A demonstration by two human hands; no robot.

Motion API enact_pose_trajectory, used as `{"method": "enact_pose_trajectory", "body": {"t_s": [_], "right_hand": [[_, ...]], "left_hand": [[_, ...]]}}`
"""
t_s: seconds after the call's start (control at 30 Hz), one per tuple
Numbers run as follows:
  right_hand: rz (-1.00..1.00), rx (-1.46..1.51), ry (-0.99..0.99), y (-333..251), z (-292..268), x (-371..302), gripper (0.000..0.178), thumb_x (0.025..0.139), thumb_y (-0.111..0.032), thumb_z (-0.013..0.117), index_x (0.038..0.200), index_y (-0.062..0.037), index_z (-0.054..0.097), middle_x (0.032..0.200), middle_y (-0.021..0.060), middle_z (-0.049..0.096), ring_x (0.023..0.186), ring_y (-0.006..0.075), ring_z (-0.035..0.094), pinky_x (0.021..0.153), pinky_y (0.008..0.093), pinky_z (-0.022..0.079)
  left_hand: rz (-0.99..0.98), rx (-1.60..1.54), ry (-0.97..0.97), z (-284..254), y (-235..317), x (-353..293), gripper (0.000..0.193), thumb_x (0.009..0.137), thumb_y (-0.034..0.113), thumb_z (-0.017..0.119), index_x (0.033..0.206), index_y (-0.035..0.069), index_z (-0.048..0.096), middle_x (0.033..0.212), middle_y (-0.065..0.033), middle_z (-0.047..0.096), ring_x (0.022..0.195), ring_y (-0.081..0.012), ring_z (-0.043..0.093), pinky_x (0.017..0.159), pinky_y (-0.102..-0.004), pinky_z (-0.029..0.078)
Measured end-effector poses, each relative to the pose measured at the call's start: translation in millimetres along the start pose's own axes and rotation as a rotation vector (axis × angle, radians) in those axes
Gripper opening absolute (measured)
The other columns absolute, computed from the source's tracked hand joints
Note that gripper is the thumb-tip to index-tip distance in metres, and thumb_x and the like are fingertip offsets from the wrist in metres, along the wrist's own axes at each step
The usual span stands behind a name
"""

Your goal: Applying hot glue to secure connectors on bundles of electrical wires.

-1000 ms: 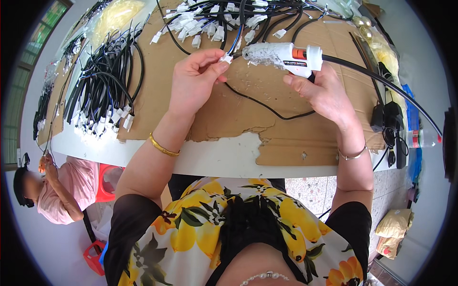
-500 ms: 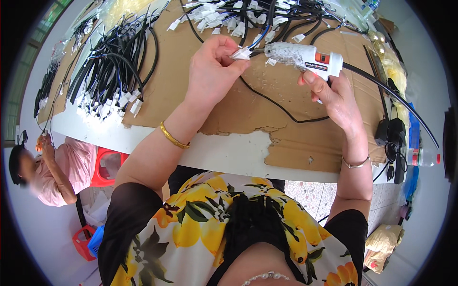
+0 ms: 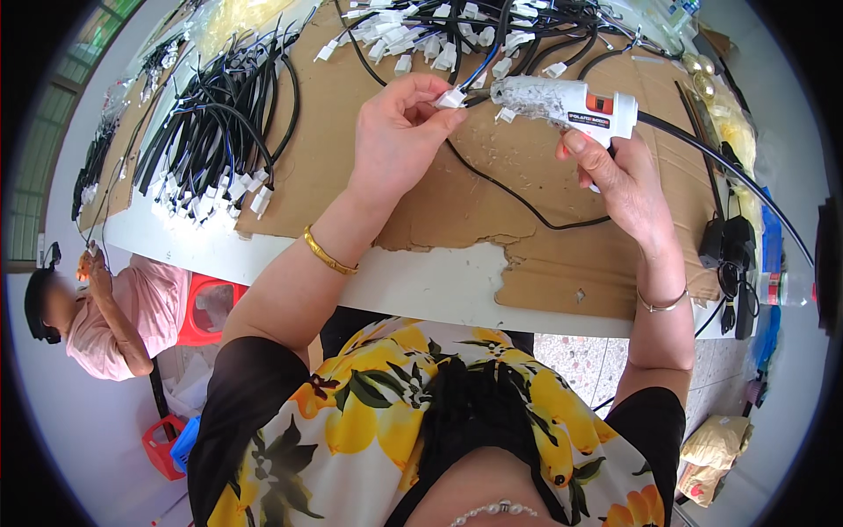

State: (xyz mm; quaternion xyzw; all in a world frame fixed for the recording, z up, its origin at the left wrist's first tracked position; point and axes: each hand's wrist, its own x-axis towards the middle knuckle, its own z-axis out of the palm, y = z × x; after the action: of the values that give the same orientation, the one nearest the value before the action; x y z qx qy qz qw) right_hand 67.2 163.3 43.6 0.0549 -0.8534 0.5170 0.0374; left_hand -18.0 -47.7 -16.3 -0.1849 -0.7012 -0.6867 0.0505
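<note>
Between the thumb and fingers of my left hand (image 3: 399,132) is a small white plug connector (image 3: 451,98). Blue and black wires (image 3: 485,68) run up from it toward the pile behind. My right hand (image 3: 622,180) is wrapped round the handle of a white hot glue gun (image 3: 575,107), whose barrel is smeared. A black glue stick (image 3: 729,162) sticks out of its back end and curves away to the right. The gun's nozzle points left, close by the connector; whether they touch I cannot tell. Under both hands lies a brown cardboard sheet (image 3: 439,211).
Bundled black cables with white connectors (image 3: 219,123) lie at left, and another heap (image 3: 439,31) at the back. A thin black cord (image 3: 518,200) crosses the cardboard. Black power adapters (image 3: 733,246) sit at the right edge. A person in pink (image 3: 132,307) works at far left.
The whole view has shifted slightly, so everything appears a little to the right. My left hand still pinches the connector and my right hand still holds the glue gun beside it.
</note>
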Motion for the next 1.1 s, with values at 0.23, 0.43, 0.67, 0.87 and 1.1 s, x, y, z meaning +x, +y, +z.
{"method": "enact_pose_trajectory", "body": {"t_s": [0.23,0.43,0.67,0.87,1.1], "right_hand": [[0.02,-0.052,0.044,-5,1,-4,0.037,0.085,-0.039,0.055,0.077,-0.0026,0.056,0.065,-0.0007,0.051,0.055,0.0067,0.045,0.05,0.0207,0.036],[-0.001,-0.103,0.047,-8,1,-4,0.036,0.083,-0.037,0.058,0.083,-0.0013,0.055,0.063,-0.0007,0.049,0.054,0.0066,0.044,0.05,0.0209,0.037],[-0.084,-0.374,0.039,2,6,-2,0.033,0.084,-0.027,0.059,0.101,0.0007,0.055,0.072,0.003,0.054,0.063,0.0116,0.047,0.06,0.0245,0.04],[0.027,-0.475,0.039,-4,7,-3,0.031,0.083,-0.023,0.059,0.103,0.0004,0.055,0.076,0.0086,0.057,0.067,0.0144,0.048,0.063,0.0276,0.041],[0.09,-0.543,0.067,-10,10,-3,0.033,0.083,-0.026,0.058,0.103,0.0004,0.055,0.075,0.0098,0.057,0.066,0.0159,0.05,0.063,0.0288,0.042]], "left_hand": [[-0.104,-0.053,-0.051,0,9,-4,0.021,0.072,0.004,0.066,0.091,0.001,0.057,0.074,-0.0049,0.063,0.063,-0.0065,0.058,0.053,-0.0195,0.044],[-0.104,-0.046,-0.076,0,5,-3,0.021,0.071,0.005,0.067,0.09,-0.001,0.058,0.073,-0.0044,0.063,0.063,-0.007,0.059,0.054,-0.0194,0.045],[-0.178,0.249,-0.141,-2,7,-3,0.024,0.065,0.01,0.072,0.084,-0.001,0.063,0.067,-0.0031,0.061,0.058,-0.0072,0.053,0.053,-0.0223,0.044],[-0.124,0.327,-0.085,2,2,-2,0.024,0.064,0.011,0.072,0.082,-0.001,0.064,0.065,-0.0038,0.061,0.056,-0.0093,0.052,0.053,-0.0238,0.044],[-0.115,0.376,-0.069,7,3,-3,0.026,0.065,0.009,0.074,0.087,-0.001,0.063,0.073,-0.0034,0.063,0.062,-0.0074,0.054,0.059,-0.0214,0.046]]}}
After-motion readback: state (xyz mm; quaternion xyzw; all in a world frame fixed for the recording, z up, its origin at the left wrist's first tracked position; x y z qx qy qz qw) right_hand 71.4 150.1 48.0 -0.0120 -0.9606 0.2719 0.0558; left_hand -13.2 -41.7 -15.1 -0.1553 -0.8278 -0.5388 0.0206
